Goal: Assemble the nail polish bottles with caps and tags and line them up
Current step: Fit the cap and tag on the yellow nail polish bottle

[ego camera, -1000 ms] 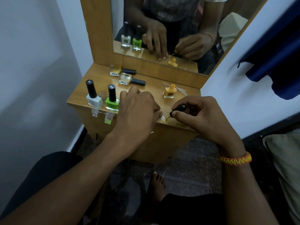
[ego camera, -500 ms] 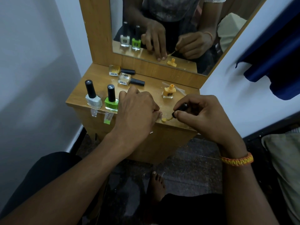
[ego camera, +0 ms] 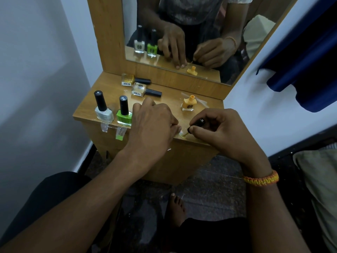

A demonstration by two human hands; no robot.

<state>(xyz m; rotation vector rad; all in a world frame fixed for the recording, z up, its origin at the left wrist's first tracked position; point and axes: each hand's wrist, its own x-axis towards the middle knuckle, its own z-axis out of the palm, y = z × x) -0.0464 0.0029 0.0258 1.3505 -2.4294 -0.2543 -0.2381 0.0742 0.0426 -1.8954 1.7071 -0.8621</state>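
My right hand [ego camera: 220,132] pinches a black brush cap [ego camera: 197,122], whose yellow-wet brush tip touches a small clear tag [ego camera: 182,136] at the table's front edge. Straight fingers of my left hand [ego camera: 151,128] press down on the table beside that tag. An uncapped orange bottle [ego camera: 188,105] stands behind my right hand. A capped white bottle [ego camera: 104,112] and a capped green bottle [ego camera: 124,115] stand side by side at the front left. Clear tags [ego camera: 104,127] [ego camera: 120,133] hang over the edge below them.
Two capped yellowish bottles [ego camera: 127,79] [ego camera: 139,89] lie on their sides at the back of the small wooden table [ego camera: 164,98]. A mirror [ego camera: 200,33] rises behind it and reflects my hands. White walls close in on both sides; a blue cloth [ego camera: 310,61] hangs at the right.
The brush tip has shifted slightly along the tag at the front edge. My left hand stays pressed in place, and the bottles have not moved.
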